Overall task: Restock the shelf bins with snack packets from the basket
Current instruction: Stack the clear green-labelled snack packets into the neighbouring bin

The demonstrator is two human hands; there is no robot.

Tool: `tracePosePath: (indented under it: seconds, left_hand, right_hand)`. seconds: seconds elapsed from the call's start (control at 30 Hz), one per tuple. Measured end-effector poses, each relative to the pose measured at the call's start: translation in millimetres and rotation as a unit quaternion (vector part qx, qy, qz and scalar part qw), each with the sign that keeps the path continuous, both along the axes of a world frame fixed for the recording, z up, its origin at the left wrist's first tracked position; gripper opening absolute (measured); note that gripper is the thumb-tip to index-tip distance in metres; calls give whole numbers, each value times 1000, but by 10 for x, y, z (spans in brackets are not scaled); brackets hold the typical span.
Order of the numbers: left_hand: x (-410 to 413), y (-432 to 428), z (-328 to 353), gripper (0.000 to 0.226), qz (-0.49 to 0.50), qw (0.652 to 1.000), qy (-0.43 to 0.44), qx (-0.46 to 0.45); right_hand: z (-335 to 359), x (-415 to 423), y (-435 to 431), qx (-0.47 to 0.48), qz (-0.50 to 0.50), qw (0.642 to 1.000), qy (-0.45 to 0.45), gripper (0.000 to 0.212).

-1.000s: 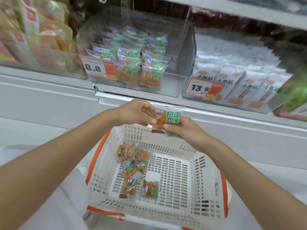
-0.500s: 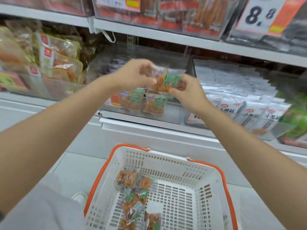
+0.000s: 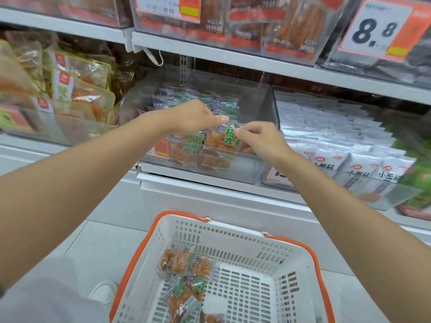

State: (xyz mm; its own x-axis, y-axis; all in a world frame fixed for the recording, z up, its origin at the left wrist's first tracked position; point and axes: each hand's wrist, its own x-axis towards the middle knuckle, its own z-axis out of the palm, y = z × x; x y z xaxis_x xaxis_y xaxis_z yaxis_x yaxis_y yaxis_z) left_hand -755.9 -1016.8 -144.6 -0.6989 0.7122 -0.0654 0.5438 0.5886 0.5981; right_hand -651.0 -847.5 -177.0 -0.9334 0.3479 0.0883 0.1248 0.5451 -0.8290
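Shelf front, eye level. Small crinkly clear-film snack packet with orange pieces and green lettering hangs upright at the front row of the clear hard-plastic shelf bin, just above the bin's front wall. Left hand pinches its top left corner between thumb and forefinger; right hand pinches the top right corner the same way.

Matching packets stand in rows behind it. The neighbouring right bin holds flat white glossy sachets; to the left are yellow-edged transparent pouches. The upper shelf carries a white-and-orange 8.8 price card.

Below, a white slotted plastic basket with orange handles holds a loose heap of the same packets.
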Motion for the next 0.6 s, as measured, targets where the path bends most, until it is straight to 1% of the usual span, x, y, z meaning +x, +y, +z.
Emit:
tracePosePath:
  seconds: [0.07, 0.13, 0.23, 0.3, 0.37, 0.5, 0.6]
  left_hand:
    - [-7, 40, -28, 32, -32, 999, 25, 2]
    - [-13, 76, -43, 26, -55, 998, 40, -13]
    - [-57, 86, -65, 29, -65, 996, 30, -56]
    - [-87, 88, -105, 26, -67, 995, 27, -69]
    - [-104, 89, -148, 27, -65, 994, 35, -78]
    - [-100, 103, -192, 44, -44, 996, 20, -76]
    - [-93, 125, -231, 44, -43, 995, 27, -85]
  right_hand:
    - [4, -31, 31, -3, 6, 1000, -30, 21]
    - [15, -71, 61, 5, 9, 998, -54, 24]
    - [16, -122, 80, 39, 18, 996, -82, 32]
    - [14, -150, 83, 52, 27, 993, -104, 37]
    - [13, -170, 88, 34, 36, 991, -127, 35]
    - [49, -202, 59, -3, 35, 985, -168, 36]
    - [78, -225, 43, 1, 34, 980, -197, 33]
